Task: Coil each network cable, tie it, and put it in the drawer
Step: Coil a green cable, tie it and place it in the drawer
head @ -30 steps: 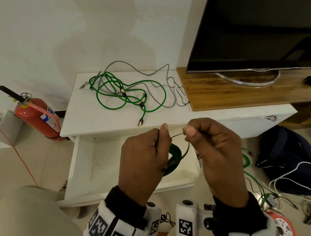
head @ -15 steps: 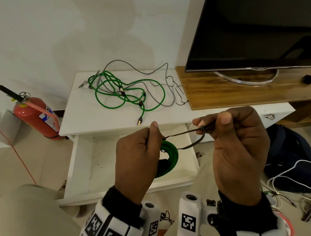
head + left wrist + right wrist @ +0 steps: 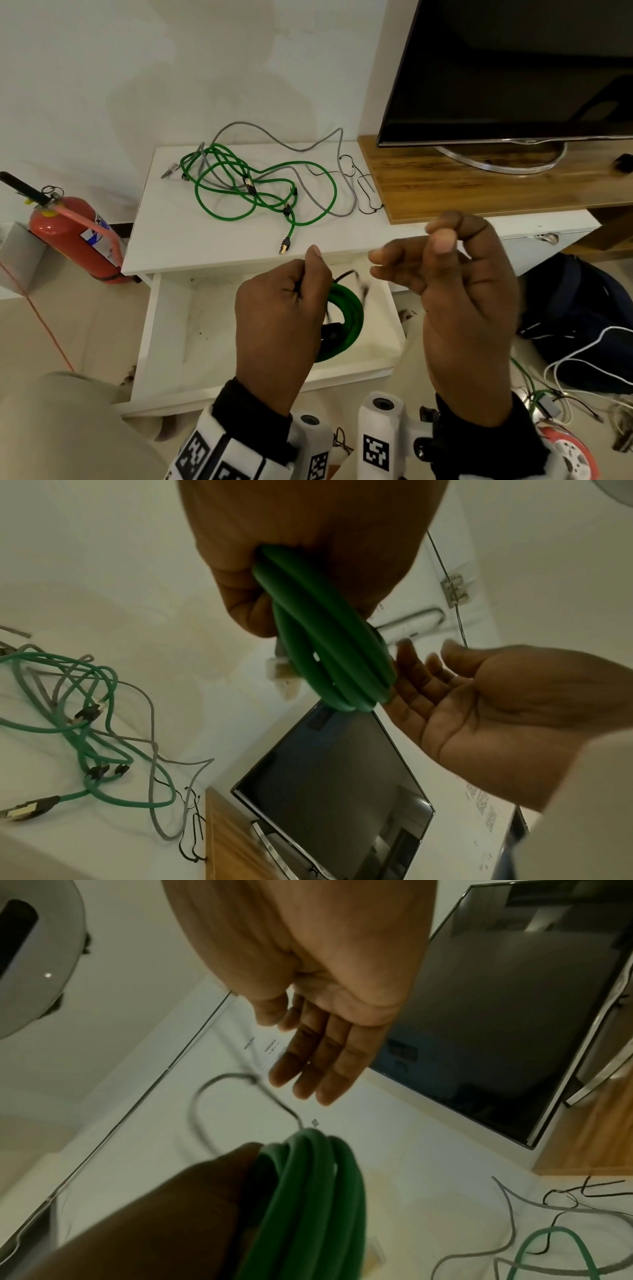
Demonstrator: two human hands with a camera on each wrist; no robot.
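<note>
My left hand (image 3: 284, 308) grips a coiled green network cable (image 3: 349, 318) above the open white drawer (image 3: 171, 325). The left wrist view shows its fingers curled round the coil (image 3: 329, 647). A thin dark tie wire (image 3: 352, 277) sticks out of the coil as a blurred loop (image 3: 219, 1096). To the right of the coil, my right hand (image 3: 428, 260) is held up with relaxed fingers (image 3: 329, 1056) and nothing in it. On the cabinet top lie a loose green cable (image 3: 260, 195), a grey cable (image 3: 308, 147) and thin black ties (image 3: 366, 185).
A television (image 3: 513, 68) stands on a wooden shelf (image 3: 479, 185) at the right. A red fire extinguisher (image 3: 75, 236) stands on the floor at the left. A dark bag (image 3: 575, 308) and loose cables (image 3: 582, 370) lie on the floor at the right.
My right hand was pulling the tie wire's end up and to the right; it has let go and its fingers have spread. The wire has sprung back toward the coil.
</note>
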